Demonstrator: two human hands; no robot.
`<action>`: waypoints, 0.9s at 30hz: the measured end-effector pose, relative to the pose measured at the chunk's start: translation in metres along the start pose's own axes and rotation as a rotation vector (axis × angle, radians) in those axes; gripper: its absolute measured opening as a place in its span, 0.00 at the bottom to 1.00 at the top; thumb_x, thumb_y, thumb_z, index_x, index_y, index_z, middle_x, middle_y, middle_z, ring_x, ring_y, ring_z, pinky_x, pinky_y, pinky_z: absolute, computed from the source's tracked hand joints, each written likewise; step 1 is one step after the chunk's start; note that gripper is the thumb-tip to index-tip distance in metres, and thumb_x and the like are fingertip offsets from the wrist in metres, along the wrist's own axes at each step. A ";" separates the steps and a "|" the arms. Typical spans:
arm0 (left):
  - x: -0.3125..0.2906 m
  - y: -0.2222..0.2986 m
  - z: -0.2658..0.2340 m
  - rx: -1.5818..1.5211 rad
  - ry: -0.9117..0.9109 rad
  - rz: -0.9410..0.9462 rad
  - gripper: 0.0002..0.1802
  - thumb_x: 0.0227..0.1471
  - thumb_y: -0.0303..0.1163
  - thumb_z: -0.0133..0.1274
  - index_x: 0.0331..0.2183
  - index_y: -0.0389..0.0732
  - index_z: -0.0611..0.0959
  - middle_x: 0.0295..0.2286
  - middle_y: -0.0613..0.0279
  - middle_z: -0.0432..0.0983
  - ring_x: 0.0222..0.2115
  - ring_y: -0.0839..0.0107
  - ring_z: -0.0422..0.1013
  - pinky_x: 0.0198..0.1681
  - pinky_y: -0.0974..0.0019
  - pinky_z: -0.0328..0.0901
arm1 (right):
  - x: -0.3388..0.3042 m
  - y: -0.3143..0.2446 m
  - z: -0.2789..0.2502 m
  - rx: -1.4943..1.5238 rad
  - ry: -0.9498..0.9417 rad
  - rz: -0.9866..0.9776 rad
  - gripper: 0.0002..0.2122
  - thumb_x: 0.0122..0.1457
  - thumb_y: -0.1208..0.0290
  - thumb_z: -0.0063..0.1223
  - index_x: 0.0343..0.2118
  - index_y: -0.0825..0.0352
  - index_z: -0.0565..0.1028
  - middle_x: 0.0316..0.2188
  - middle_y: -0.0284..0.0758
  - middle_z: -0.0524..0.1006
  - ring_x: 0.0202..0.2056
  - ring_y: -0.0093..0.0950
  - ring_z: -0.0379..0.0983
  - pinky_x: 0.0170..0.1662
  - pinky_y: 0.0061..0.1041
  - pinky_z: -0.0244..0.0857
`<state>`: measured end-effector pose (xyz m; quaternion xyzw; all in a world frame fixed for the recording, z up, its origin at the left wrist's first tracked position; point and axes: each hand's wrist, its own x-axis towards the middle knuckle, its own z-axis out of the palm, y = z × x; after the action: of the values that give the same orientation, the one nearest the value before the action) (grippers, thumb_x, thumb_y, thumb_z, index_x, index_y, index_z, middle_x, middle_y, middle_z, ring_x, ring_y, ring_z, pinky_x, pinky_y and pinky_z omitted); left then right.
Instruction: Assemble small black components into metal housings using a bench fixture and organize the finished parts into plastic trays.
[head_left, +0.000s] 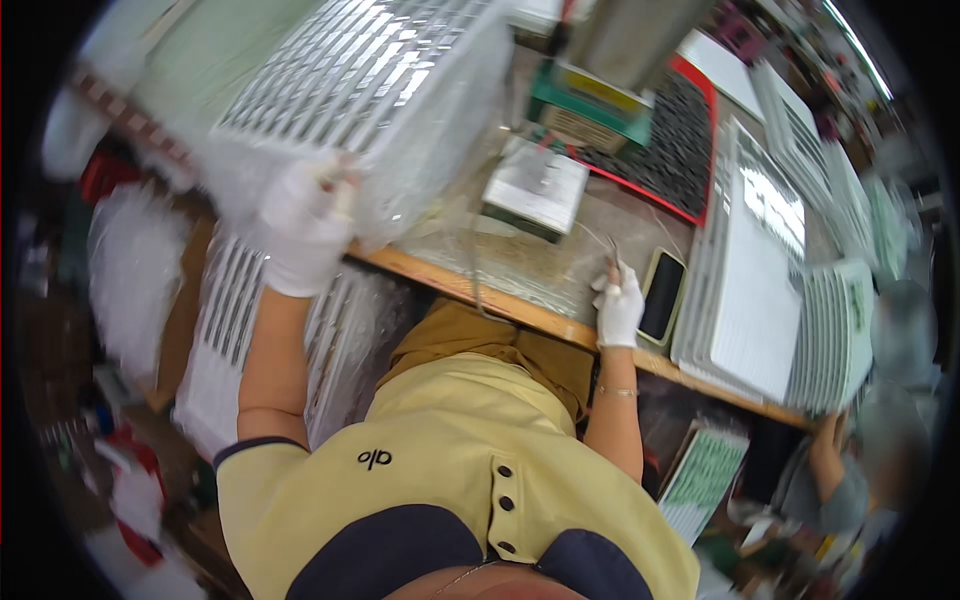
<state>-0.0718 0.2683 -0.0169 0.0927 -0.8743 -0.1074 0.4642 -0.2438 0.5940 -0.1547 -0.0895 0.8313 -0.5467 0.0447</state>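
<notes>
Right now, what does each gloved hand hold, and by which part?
Left hand grips the plastic-wrapped white slotted tray stack at its near edge. Right hand holds thin metal tweezers by their lower end.

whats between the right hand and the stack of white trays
A phone lies flat on the bench between the right hand and the white trays, in the head view.
</notes>
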 end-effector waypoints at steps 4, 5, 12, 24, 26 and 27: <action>0.032 -0.019 0.017 0.042 -0.240 -0.251 0.16 0.43 0.37 0.59 0.33 0.37 0.79 0.25 0.56 0.74 0.22 0.62 0.69 0.28 0.62 0.64 | 0.004 -0.009 0.008 0.117 0.084 0.032 0.13 0.63 0.73 0.39 0.49 0.69 0.64 0.20 0.31 0.73 0.14 0.15 0.59 0.16 0.16 0.54; 0.041 -0.014 0.018 0.183 -0.408 -0.280 0.16 0.43 0.38 0.60 0.32 0.37 0.79 0.25 0.57 0.74 0.22 0.63 0.70 0.29 0.63 0.64 | 0.002 -0.013 0.007 0.170 0.104 0.079 0.11 0.63 0.74 0.40 0.47 0.69 0.65 0.21 0.31 0.74 0.14 0.15 0.59 0.17 0.16 0.54; 0.048 -0.028 0.028 0.052 -0.580 -0.481 0.11 0.46 0.32 0.57 0.32 0.37 0.78 0.23 0.65 0.70 0.24 0.76 0.66 0.29 0.71 0.61 | 0.053 -0.039 -0.027 -0.465 0.104 -0.047 0.08 0.56 0.68 0.49 0.37 0.63 0.74 0.32 0.43 0.77 0.34 0.40 0.74 0.37 0.35 0.66; -0.012 0.084 0.103 -0.936 -0.802 -0.790 0.14 0.42 0.24 0.60 0.35 0.36 0.78 0.28 0.67 0.74 0.26 0.82 0.67 0.30 0.78 0.63 | 0.172 -0.071 -0.029 -0.934 -0.042 -0.050 0.08 0.54 0.63 0.50 0.35 0.54 0.79 0.33 0.37 0.78 0.35 0.37 0.75 0.38 0.35 0.67; -0.020 0.089 0.125 -0.944 -0.827 -0.794 0.15 0.43 0.26 0.60 0.36 0.36 0.78 0.24 0.68 0.73 0.23 0.83 0.66 0.28 0.78 0.63 | 0.181 -0.070 -0.031 -0.982 -0.097 -0.088 0.08 0.54 0.64 0.50 0.35 0.54 0.79 0.33 0.37 0.78 0.35 0.37 0.75 0.38 0.35 0.67; -0.020 0.090 0.133 -0.903 -0.844 -0.778 0.16 0.43 0.27 0.60 0.37 0.36 0.78 0.23 0.68 0.73 0.22 0.82 0.65 0.27 0.77 0.62 | 0.186 -0.066 -0.031 -1.011 -0.136 -0.099 0.07 0.52 0.67 0.50 0.33 0.55 0.79 0.32 0.37 0.78 0.35 0.38 0.75 0.37 0.35 0.68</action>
<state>-0.1768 0.3736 -0.0808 0.1470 -0.7531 -0.6412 0.0089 -0.4248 0.5596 -0.0773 -0.1745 0.9818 -0.0707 0.0237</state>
